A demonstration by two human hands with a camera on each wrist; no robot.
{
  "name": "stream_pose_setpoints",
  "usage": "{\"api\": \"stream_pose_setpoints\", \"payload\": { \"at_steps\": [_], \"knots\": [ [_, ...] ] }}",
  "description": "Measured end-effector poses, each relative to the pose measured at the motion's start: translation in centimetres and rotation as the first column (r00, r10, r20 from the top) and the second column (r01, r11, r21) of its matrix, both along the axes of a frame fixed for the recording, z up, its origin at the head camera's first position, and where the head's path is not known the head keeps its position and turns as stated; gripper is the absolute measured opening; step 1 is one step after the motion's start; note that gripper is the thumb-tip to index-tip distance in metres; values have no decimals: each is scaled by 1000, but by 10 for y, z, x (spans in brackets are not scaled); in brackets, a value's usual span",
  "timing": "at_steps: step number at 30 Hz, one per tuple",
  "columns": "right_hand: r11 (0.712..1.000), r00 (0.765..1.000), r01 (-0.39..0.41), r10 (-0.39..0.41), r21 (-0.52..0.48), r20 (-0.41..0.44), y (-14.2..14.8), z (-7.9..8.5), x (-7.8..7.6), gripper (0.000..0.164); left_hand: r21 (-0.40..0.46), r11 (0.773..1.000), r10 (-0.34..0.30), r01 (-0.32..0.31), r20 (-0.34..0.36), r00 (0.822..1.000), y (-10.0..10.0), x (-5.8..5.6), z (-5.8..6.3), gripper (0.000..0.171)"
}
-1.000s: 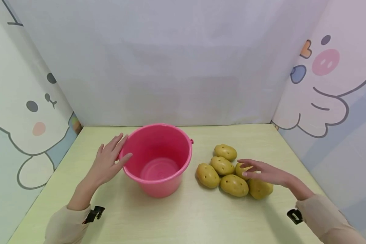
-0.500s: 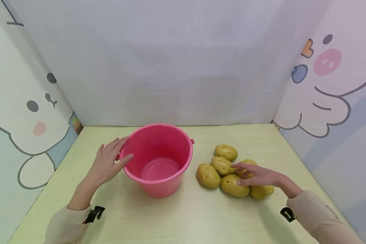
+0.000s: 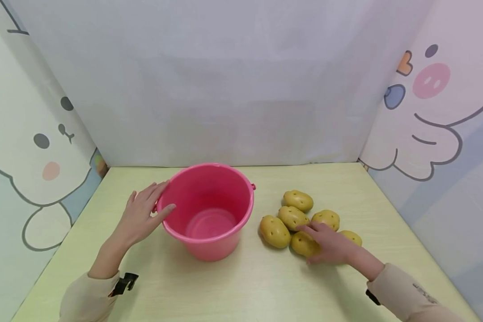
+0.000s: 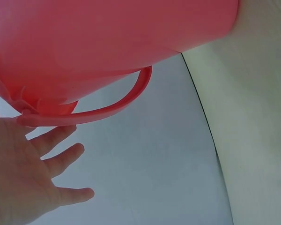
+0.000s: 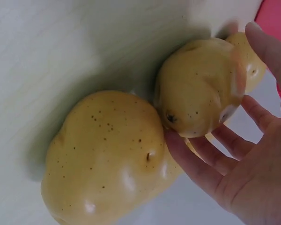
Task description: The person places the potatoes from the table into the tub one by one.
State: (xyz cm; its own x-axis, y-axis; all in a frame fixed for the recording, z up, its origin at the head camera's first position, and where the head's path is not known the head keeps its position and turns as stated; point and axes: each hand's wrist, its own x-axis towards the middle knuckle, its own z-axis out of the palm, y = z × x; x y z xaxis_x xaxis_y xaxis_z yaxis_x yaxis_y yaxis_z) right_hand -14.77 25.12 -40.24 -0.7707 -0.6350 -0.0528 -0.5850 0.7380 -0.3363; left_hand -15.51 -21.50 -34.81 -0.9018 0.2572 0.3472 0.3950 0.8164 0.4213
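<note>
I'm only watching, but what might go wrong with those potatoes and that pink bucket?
The right hand is at one potato close beside other potatoes, so it might nudge a neighbour. That potato looks glossy and could slip. The left hand is at the pink bucket with spread fingers, so a bump might shift it.

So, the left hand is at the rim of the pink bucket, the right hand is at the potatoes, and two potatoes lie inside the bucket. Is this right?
Not quite: the head view shows all six potatoes on the table beside the pink bucket, none inside it. The left hand and right hand are where you say.
</note>
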Motion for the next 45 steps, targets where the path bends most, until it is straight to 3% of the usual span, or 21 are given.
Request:
{"api": "stream_pose_setpoints", "payload": {
  "at_steps": [6,12,26,45],
  "knots": [
    [997,992,6,4,78,-127,-3,-9,6,75,-7,1000,1,-1,-6,1000,0,0,1,64],
    [996,981,-5,23,93,-195,-3,-14,7,73,-13,1000,-3,3,-13,1000,0,1,2,64],
    [994,976,-80,94,79,-195,0,-9,5,71,-67,998,7,-10,-38,999,1,3,4,65],
    [994,979,-76,88,73,-182,5,-11,3,69,-64,998,19,-20,-20,1000,3,3,2,68]
  ]
}}
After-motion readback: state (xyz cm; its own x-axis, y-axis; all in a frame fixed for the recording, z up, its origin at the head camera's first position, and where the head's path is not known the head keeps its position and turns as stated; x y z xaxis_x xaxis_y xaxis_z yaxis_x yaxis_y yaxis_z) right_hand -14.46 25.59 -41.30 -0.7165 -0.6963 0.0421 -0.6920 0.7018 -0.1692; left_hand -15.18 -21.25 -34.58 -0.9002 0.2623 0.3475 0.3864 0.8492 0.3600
